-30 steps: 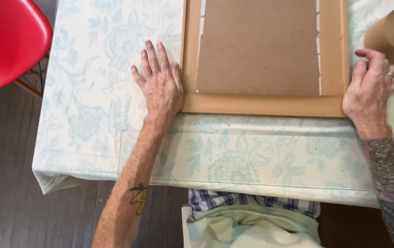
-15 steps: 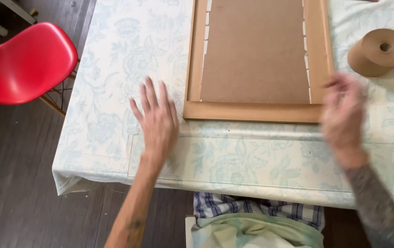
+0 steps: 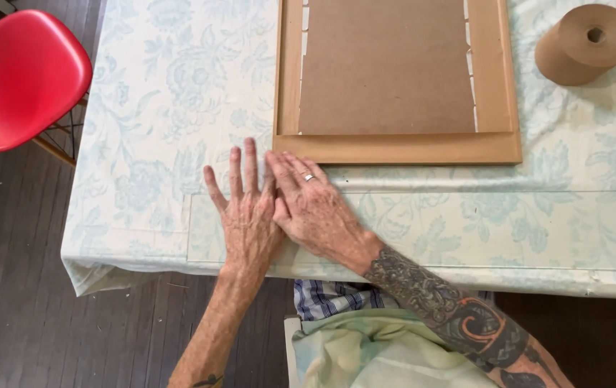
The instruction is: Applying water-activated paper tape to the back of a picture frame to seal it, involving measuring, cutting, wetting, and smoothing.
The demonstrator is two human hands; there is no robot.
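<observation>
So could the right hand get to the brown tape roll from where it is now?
Probably yes: the right hand lies flat beside the left hand, and only the low frame and bare tablecloth lie before the tape roll.

Flat cardboard frame (image 3: 394, 149) is lying on the tabletop (image 3: 466, 223). Below its near edge, both hands are occupying the left stretch: left hand (image 3: 247, 215), right hand (image 3: 315, 208). Cloth right of them is lying open. Tape roll (image 3: 585, 44) is blocking passage right of the frame.
</observation>
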